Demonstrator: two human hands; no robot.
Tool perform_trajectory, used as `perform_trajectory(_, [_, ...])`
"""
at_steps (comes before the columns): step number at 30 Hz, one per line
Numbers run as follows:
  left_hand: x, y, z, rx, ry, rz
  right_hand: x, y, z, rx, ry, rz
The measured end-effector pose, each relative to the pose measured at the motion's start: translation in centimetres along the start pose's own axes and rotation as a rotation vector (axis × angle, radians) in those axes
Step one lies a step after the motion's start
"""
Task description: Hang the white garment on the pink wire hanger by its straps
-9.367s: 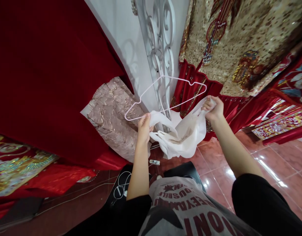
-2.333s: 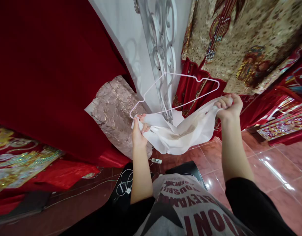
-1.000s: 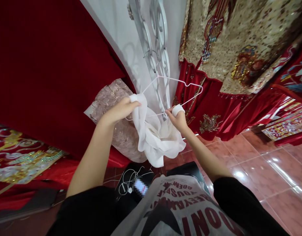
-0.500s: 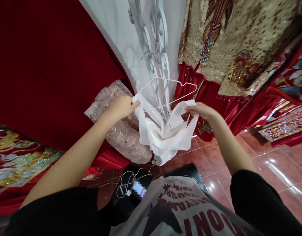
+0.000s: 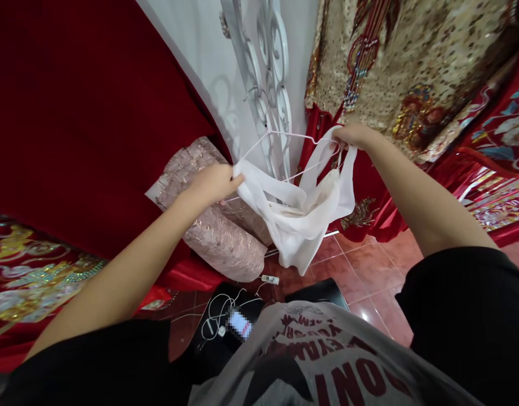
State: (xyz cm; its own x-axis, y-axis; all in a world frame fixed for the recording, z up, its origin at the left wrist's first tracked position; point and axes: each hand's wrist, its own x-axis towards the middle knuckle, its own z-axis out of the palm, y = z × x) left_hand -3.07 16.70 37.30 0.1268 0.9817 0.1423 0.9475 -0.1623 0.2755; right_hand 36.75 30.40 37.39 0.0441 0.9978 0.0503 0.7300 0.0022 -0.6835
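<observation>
A white sleeveless top (image 5: 304,228) of thin fabric hangs between my two hands, its neckline sagging in the middle. My left hand (image 5: 214,183) is closed on its left shoulder strap, close to the left end of a thin pale pink clothes hanger (image 5: 292,134). With my right hand (image 5: 352,136) I grip the other strap, raised at the hanger's right end; the fingers partly hide that end. The hanger is at a white scrolled metal stand (image 5: 280,62). Part of the hanger's lower bar runs behind the fabric.
Rolled pink sequinned fabric (image 5: 225,239) lies under my left forearm. Red cloth (image 5: 94,84) hangs on the left, a gold sequinned garment (image 5: 411,73) on the right. A phone (image 5: 239,325) and white cables rest on a black surface (image 5: 200,352). Reddish tiles (image 5: 360,259) cover the floor.
My right hand has risen, lifting the right strap up to the hanger's right end. The white top has shifted right with it. My left hand has barely moved.
</observation>
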Motion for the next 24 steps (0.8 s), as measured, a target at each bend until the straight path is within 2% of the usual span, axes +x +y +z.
perform_trajectory(2, [0.0, 0.2, 0.2, -0.016, 0.008, 0.013, 0.4, -1.4, -0.2, -0.226, -0.005, 0.002])
perform_trajectory(4, [-0.1, 0.6, 0.4, -0.031, -0.006, -0.010, 0.6, -2.7, -0.1, -0.292, 0.012, -0.078])
perform_trajectory(8, [-0.3, 1.6, 0.7, -0.078, -0.044, -0.105, 0.0, -4.4, 0.0, -0.157, -0.071, -0.232])
perform_trajectory(10, [-0.3, 1.8, 0.8, -0.113, -0.033, -0.128, -0.7, -4.8, -0.5, -0.096, -0.139, -0.254])
perform_trajectory(13, [-0.4, 2.0, 1.3, -0.104, 0.009, -0.103, -1.6, -4.9, -1.3, -0.171, -0.217, -0.259])
perform_trajectory(15, [-0.5, 2.1, 1.9, -0.049, 0.036, -0.069, -2.1, -4.6, -1.1, -0.233, -0.136, -0.334])
perform_trajectory(19, [-0.8, 2.1, 3.0, -0.065, 0.071, -0.074, -3.8, -3.0, 1.1, -0.158, 0.190, -0.541])
perform_trajectory(21, [-1.0, 1.6, 3.5, -0.142, 0.112, -0.090, -5.3, -1.9, 2.4, -0.078, 0.275, -0.594])
perform_trajectory(24, [-1.0, 0.5, 4.1, -0.249, 0.181, -0.097, -8.0, -0.4, 3.6, 0.081, 0.334, -0.603])
